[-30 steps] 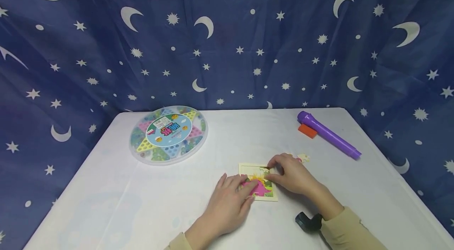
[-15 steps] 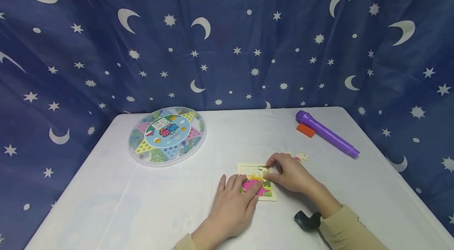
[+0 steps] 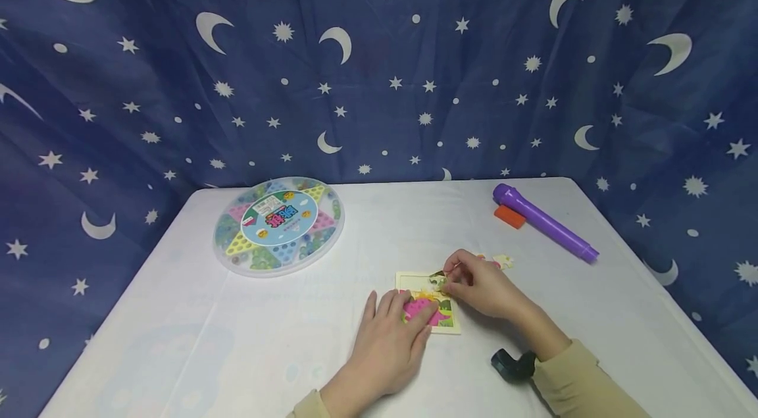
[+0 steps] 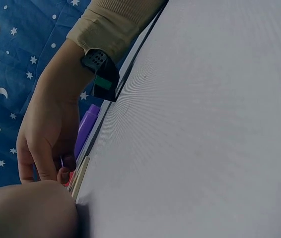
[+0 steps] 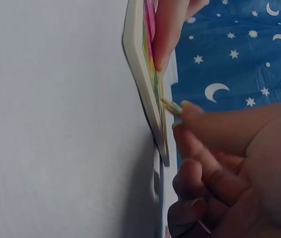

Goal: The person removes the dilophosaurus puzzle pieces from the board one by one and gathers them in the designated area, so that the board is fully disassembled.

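Note:
A small jigsaw board (image 3: 411, 280) with a pink dinosaur picture lies on the white table. My left hand (image 3: 386, 347) rests on its lower left part, fingers extended over the picture. At the board's upper right corner my right hand (image 3: 487, 287) pinches a puzzle piece (image 3: 437, 282) between thumb and index finger. In the right wrist view this puzzle piece (image 5: 172, 106) is tilted, one edge at the board (image 5: 140, 64). The upper left of the board shows bare backing. My left hand hides part of the picture.
Loose puzzle pieces (image 3: 503, 261) lie behind my right hand, partly hidden. A purple toy microphone (image 3: 547, 224) and an orange block (image 3: 509, 216) are at the back right. A round Chinese checkers box (image 3: 278, 227) stands at the back left. A black strap-like device (image 3: 512, 365) sits by my right wrist.
My right hand has tipped up the puzzle piece, which lay flatter in the board's upper right corner before. My left hand has shifted slightly right on the picture.

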Tool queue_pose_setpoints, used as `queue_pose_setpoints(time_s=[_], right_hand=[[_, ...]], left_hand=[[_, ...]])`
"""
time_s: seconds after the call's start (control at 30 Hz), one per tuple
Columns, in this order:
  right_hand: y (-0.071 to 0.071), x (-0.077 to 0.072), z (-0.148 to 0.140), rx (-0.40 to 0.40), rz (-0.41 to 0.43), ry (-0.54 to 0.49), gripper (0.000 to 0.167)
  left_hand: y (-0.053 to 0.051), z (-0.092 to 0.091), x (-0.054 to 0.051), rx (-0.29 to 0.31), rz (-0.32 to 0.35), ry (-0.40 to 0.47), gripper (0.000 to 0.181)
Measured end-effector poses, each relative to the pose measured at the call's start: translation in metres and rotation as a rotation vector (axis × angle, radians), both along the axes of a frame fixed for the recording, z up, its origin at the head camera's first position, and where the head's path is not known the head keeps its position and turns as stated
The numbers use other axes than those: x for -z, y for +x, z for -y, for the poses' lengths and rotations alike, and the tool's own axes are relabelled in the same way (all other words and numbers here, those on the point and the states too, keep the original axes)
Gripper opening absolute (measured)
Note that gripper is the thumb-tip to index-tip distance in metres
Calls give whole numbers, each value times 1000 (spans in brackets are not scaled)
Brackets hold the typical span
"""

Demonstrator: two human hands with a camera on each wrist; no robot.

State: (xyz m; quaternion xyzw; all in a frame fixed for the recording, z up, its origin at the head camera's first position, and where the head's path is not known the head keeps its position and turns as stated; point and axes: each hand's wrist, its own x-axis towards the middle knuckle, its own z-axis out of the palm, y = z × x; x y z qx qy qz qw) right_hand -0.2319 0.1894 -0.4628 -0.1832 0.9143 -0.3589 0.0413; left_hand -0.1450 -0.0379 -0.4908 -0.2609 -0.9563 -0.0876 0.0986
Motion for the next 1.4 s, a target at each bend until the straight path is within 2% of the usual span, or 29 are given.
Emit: queue_pose_setpoints(time_s=[0.13, 0.23, 0.4, 0.5, 0.8, 1.07, 1.23, 1.4], right_hand=[[-1, -1, -2, -13, 18, -15, 34], [-1, -1, -4, -10, 44, -34, 31], [-1, -4, -13, 57, 102, -93, 26], [-2, -6, -24, 93, 108, -114, 26], [-6, -9, -77, 229, 29, -108, 31], [-6, -4, -112, 353, -4, -15, 42], [-10, 6, -125, 395, -56, 45, 41], [-11, 12, -128, 396, -111, 68, 37]], left_hand=[[-1, 0, -1, -2, 2, 5, 46], [-1, 0, -1, -4, 2, 27, 45], [-2, 1, -1, -5, 4, 88, 44], [-2, 0, 0, -8, 5, 107, 43], [-1, 1, 2, -6, -7, 132, 43], [0, 4, 4, -22, -42, 144, 48], [0, 5, 3, -26, -53, 156, 47], [1, 5, 2, -13, -61, 178, 44]])
